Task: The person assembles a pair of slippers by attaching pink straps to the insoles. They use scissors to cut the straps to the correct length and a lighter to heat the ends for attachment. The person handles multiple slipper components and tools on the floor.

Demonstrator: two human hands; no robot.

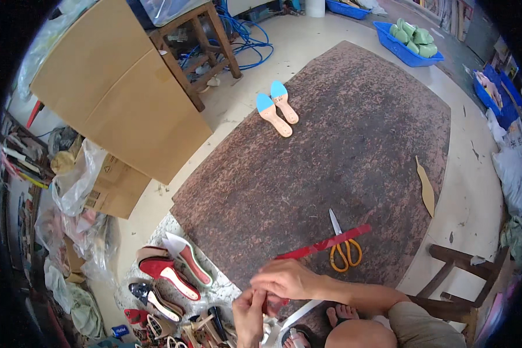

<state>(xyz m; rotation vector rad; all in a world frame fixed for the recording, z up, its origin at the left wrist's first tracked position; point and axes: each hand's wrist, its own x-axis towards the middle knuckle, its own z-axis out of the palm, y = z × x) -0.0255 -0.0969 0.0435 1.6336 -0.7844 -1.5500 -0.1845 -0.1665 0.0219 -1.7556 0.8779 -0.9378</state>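
Observation:
My left hand and my right hand meet at the front of the dark mat, fingers pinched close together. Between and just below them shows glossy red material, apparently part of a long red strip. The strip runs out from behind my right hand to the right, across a pair of scissors with yellow-orange handles, whose blades point away from me. My fingers partly hide what they grip. A white strip slants down below my right wrist.
Two shoe soles with blue toe ends lie on the mat. A tan curved piece lies right. Several shoes crowd the lower left. Cardboard, a wooden stool and a blue basket stand around.

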